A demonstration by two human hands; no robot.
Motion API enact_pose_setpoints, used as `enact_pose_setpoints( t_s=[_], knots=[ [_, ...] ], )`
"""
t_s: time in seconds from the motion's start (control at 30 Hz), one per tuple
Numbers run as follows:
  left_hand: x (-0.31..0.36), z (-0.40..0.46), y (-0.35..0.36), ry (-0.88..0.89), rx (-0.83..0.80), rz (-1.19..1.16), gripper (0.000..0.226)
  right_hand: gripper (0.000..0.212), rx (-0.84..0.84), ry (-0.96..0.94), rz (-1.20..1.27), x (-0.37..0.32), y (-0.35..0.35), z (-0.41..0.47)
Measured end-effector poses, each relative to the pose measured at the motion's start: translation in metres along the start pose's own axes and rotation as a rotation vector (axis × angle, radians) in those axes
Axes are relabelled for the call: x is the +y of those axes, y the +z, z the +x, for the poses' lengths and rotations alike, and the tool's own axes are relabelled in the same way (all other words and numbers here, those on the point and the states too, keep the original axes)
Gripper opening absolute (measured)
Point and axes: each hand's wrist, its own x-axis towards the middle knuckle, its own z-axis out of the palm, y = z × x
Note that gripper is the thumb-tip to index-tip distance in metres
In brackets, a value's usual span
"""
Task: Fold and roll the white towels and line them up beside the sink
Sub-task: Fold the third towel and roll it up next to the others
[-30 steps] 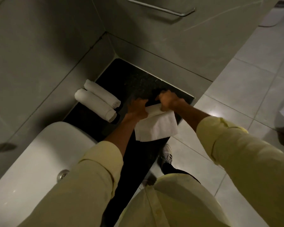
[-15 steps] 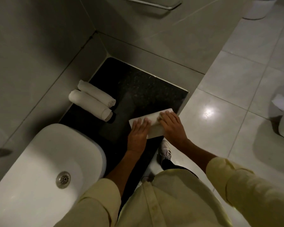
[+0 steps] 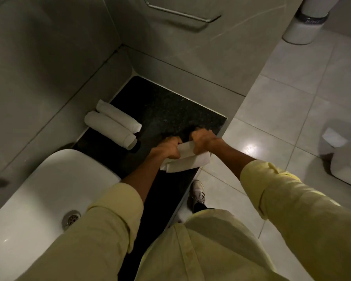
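Dim bathroom, grey tiled walls and pale floor tiles. Black speckled counter (image 3: 166, 110) set into the corner, running toward the viewer beside a white sink (image 3: 49, 179).

Hidden or unclear:
- Sink: cut off at the left and bottom edges; its near part is covered by the left sleeve (image 3: 101, 230). Drain (image 3: 71, 218) visible.
- Near end of the counter: hidden behind the person's sleeves and shirt.
- Fingertips of both hands: tucked under or behind the cloth, not visible.
- Wall rail (image 3: 182, 14): cut off at the top.
- White objects on the floor at the right edge and top right: too dim and cropped to identify.
- One shoe (image 3: 198, 194) shows on the floor; the rest of the leg is covered.

Count:
- Rolled white towels, two (image 3: 114, 126), lying side by side and touching, at the counter's left edge just beyond the sink.
- Folded white towel, one (image 3: 187, 161), at the counter's right edge, partly folded over on itself, lying between the hands.
- Left hand (image 3: 166, 148): fingers curled closed, gripping the towel's far left edge.
- Right hand (image 3: 205, 139): fingers curled closed, gripping the far right edge.
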Motion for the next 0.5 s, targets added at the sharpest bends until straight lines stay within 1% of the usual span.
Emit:
enact_pose_setpoints(
  t_s=[0.03, 0.07, 0.13, 0.2, 0.23, 0.3, 0.4, 0.47, 0.5],
  knots=[
    [0.0, 0.0, -0.001, 0.006, -0.019, -0.003, 0.055, 0.055, -0.005, -0.002, 0.011, 0.0, 0.001, -0.001],
    [0.0, 0.0, 0.0, 0.021, -0.003, 0.012, 0.054, 0.054, 0.006, -0.001, 0.009, 0.0, 0.002, -0.001],
    [0.003, -0.001, 0.004, 0.045, 0.066, 0.044, 0.055, 0.055, 0.05, -0.012, -0.039, 0.0, 0.005, -0.002],
    [0.005, -0.002, 0.009, 0.052, 0.149, 0.086, 0.062, 0.061, 0.12, -0.035, -0.077, 0.001, 0.008, -0.003],
    [0.004, -0.004, 0.014, 0.054, 0.202, 0.114, 0.065, 0.065, 0.166, -0.044, -0.079, 0.002, 0.011, -0.005],
    [0.0, -0.01, 0.026, 0.1, 0.361, 0.158, 0.063, 0.07, 0.274, -0.059, -0.062, 0.004, 0.022, -0.011],
    [-0.01, -0.027, 0.059, 0.222, 0.572, 0.179, 0.06, 0.065, 0.444, -0.091, -0.062, 0.011, 0.059, -0.029],
    [-0.018, -0.039, 0.083, 0.235, 0.638, 0.138, 0.065, 0.063, 0.502, -0.128, -0.066, 0.016, 0.086, -0.041],
    [-0.02, -0.04, 0.088, 0.223, 0.634, 0.1, 0.071, 0.064, 0.493, -0.141, -0.073, 0.018, 0.095, -0.045]
  ],
)
